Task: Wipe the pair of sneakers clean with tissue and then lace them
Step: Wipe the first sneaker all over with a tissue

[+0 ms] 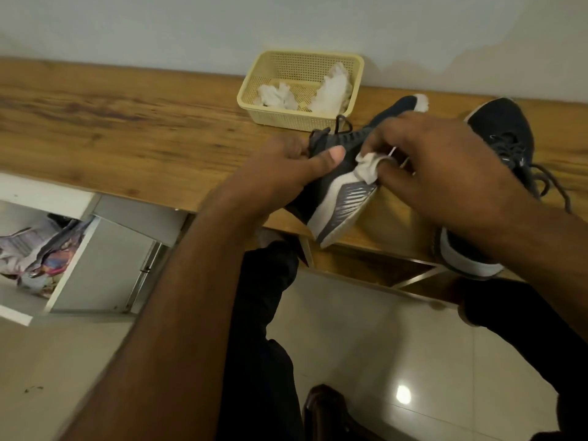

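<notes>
Wiping step in hand: left hand [286, 163] grips one sneaker [337, 183] around its upper, tipped on its side over the table [127, 122] edge, while right hand [445, 163] pinches a wad of tissue [367, 168] against its side by the sole. Second sneaker [496, 135] sits upright just to the right, laces loose. Next, likely turn the held shoe to reach unwiped parts; used tissue goes in the basket [286, 116].

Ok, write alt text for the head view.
A left hand grips a dark sneaker tipped on its side while the right hand rubs a tissue on its white sole. The second sneaker and a yellow basket of tissues sit on the wooden table.
</notes>
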